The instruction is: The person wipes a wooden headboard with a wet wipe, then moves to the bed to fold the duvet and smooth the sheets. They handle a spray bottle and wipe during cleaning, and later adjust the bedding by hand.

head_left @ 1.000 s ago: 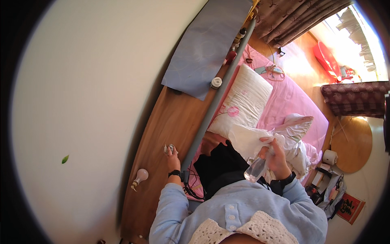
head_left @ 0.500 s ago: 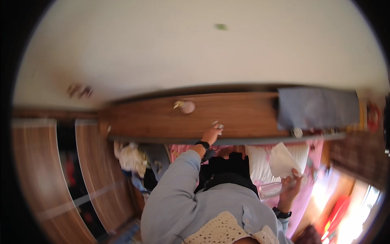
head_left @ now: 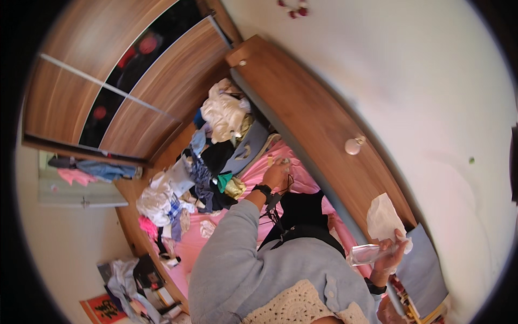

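Note:
My right hand (head_left: 390, 256) is closed around a white sheet of tissue or cloth (head_left: 384, 217) and a clear plastic packet (head_left: 363, 254). The sheet stands up above the fingers, in front of the wooden headboard ledge (head_left: 302, 116). Over the pink bed sheet (head_left: 270, 162), my left hand (head_left: 276, 174) reaches forward with bent fingers. Something small and pale shows at its fingertips, too small to name. A dark band and thin black cords hang at the left wrist.
Heaped clothes (head_left: 202, 162) cover the bed's left side. A round pale object (head_left: 353, 146) rests on the ledge, and a grey-blue cloth (head_left: 423, 275) lies farther along it. A wood-panelled wardrobe (head_left: 124, 70) stands at the upper left, and a cluttered surface (head_left: 145, 291) at the lower left.
My view has turned left, bringing the clothes heap and wardrobe further into sight. The left hand has moved from over the ledge to over the bed. The right hand still holds the sheet and packet.

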`<state>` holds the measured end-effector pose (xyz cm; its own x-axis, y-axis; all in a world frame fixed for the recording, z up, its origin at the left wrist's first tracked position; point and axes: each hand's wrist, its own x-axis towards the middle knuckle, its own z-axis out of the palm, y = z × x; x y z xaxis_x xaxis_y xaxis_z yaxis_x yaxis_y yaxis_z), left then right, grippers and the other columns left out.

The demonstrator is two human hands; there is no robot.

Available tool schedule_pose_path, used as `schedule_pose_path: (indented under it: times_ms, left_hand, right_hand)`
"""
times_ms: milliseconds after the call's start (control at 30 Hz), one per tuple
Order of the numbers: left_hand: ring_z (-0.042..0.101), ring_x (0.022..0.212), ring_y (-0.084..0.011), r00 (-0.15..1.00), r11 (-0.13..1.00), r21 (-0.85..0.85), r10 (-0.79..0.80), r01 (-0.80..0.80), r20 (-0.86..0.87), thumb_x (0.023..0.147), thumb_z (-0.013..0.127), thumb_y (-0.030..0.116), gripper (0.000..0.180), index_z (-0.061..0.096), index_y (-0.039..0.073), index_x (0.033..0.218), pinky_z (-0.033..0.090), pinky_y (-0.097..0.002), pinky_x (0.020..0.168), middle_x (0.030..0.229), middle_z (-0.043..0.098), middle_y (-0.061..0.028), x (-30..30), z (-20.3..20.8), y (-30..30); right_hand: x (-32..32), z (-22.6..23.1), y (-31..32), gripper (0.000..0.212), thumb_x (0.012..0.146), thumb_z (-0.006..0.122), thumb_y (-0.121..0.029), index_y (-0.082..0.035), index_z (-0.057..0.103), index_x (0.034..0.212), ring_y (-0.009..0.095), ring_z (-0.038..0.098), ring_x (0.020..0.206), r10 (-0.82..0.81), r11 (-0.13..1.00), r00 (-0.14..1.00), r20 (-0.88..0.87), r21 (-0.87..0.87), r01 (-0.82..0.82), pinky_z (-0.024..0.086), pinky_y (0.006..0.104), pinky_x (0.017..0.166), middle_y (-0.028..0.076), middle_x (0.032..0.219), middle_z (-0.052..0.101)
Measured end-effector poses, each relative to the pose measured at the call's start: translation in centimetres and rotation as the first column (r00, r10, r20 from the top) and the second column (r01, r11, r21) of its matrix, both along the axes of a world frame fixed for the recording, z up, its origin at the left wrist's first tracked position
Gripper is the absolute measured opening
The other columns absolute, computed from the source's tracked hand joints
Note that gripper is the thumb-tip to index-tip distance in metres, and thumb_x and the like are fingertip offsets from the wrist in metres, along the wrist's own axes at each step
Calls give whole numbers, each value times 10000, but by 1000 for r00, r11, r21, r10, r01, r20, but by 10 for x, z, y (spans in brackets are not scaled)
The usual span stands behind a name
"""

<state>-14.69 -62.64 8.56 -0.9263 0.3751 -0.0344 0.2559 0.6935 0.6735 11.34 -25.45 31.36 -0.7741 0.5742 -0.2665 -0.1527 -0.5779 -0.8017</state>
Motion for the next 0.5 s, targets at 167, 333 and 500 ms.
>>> schedule_pose_path:
  times_ms: [167, 333, 500]
  left_hand:
    - [515, 1145, -406, 936, 938, -12, 348, -347, 51, 719, 533, -45, 531, 612, 128, 1215, 434, -403, 977, 1328, 473, -236, -37, -22, -114]
    - [506, 1169, -389, 826, 817, -136, 539, -560, -166, 727, 524, -49, 511, 631, 136, 1192, 417, -393, 1005, 1277, 510, -210, -96, -33, -244]
    - [467, 1222, -399, 700, 628, -310, 652, -714, -290, 799, 508, -7, 452, 601, 109, 1226, 384, -416, 1036, 1371, 448, -223, -166, -18, -408]
  right_hand:
    - [-86, -11, -39, 462, 993, 431, -431, -32, 560, 1188, 123, 509, 591, 284, 959, 953, -105, 31, -283, 422, 260, 609, 61, 943, 639]
    - [-166, -24, -90, 499, 995, 382, -477, -50, 566, 1177, 131, 489, 546, 178, 983, 983, 46, 45, -180, 420, 277, 653, 61, 635, 563]
    - [-240, -37, -130, 526, 1001, 342, -493, -49, 559, 1180, 144, 497, 561, 247, 968, 963, 103, 26, -251, 419, 274, 691, 66, 569, 538]
